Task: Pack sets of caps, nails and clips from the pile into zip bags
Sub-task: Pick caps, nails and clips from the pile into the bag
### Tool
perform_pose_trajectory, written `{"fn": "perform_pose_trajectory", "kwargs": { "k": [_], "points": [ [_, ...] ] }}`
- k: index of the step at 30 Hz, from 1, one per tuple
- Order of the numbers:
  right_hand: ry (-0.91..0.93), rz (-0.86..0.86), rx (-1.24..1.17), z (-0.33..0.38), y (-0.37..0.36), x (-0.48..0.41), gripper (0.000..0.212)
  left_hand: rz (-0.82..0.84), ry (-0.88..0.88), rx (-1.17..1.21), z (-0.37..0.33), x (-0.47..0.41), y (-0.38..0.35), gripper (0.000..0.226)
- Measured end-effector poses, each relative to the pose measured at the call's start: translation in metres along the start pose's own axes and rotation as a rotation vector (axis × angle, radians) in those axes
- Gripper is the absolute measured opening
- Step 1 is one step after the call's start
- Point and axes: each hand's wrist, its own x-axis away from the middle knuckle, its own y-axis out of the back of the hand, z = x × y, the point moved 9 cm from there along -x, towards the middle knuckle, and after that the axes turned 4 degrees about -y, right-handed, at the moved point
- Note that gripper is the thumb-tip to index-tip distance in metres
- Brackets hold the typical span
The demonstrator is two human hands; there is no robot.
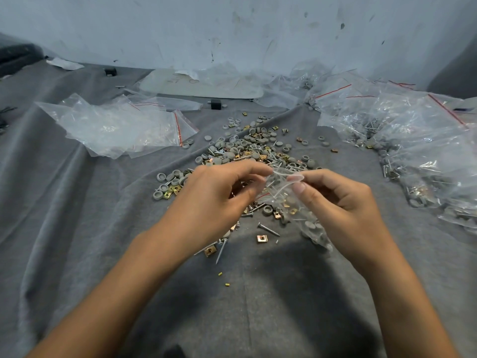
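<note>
A small clear zip bag (294, 202) hangs between my hands above the near end of the pile. Grey caps, nails and brass clips show through it. My left hand (222, 195) pinches the left side of its mouth, and my right hand (335, 197) pinches the right side. The pile (247, 151) of grey caps, nails and brass clips spreads over the grey cloth (77, 228) just beyond my hands. A loose nail (268, 229) and a brass clip (261, 238) lie under the bag.
A heap of empty zip bags (116, 127) lies at the left. Several filled zip bags (413, 151) are stacked at the right. A flat pale sheet (201, 83) and small black blocks (215, 104) sit by the wall.
</note>
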Motion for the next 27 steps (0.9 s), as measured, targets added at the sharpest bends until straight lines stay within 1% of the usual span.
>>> {"fn": "perform_pose_trajectory", "kwargs": {
  "k": [2, 4, 8, 12, 16, 19, 21, 23, 24, 25, 27],
  "points": [
    [-0.004, 0.003, -0.001, 0.000, -0.001, 0.000, 0.013, -0.030, -0.016, -0.002, -0.002, 0.000, 0.004, 0.022],
    [-0.005, 0.001, -0.009, 0.001, -0.002, 0.001, 0.011, -0.094, -0.003, 0.036, 0.000, -0.002, 0.008, 0.020],
    [-0.009, 0.005, -0.010, 0.001, -0.004, 0.001, 0.012, -0.152, 0.020, 0.219, 0.003, -0.004, 0.000, 0.023],
    [-0.003, -0.011, 0.002, -0.001, 0.001, 0.000, 0.012, -0.147, 0.019, 0.276, 0.003, 0.000, -0.011, 0.026],
    [-0.004, -0.013, 0.006, -0.002, 0.003, 0.001, 0.013, -0.116, 0.004, 0.310, 0.002, 0.001, -0.015, 0.038],
    [0.008, -0.022, -0.005, -0.001, 0.004, 0.001, 0.013, -0.137, 0.017, 0.332, 0.002, 0.001, -0.012, 0.034],
    [0.008, -0.036, -0.028, 0.000, 0.006, 0.001, 0.014, -0.212, 0.072, 0.282, 0.011, 0.002, -0.002, 0.027],
    [-0.001, -0.053, -0.061, 0.000, 0.008, 0.000, 0.013, -0.237, 0.195, 0.170, 0.025, 0.003, 0.005, 0.016],
    [-0.002, -0.064, -0.080, 0.000, 0.008, 0.000, 0.013, -0.186, 0.278, 0.119, 0.033, 0.004, 0.004, 0.010],
    [-0.004, -0.074, -0.098, 0.001, 0.009, 0.000, 0.013, -0.092, 0.370, 0.096, 0.041, 0.005, -0.003, 0.012],
    [-0.012, -0.086, -0.111, 0.001, 0.011, 0.000, 0.014, 0.091, 0.531, 0.131, 0.053, 0.014, -0.019, 0.025]
  ]
}}
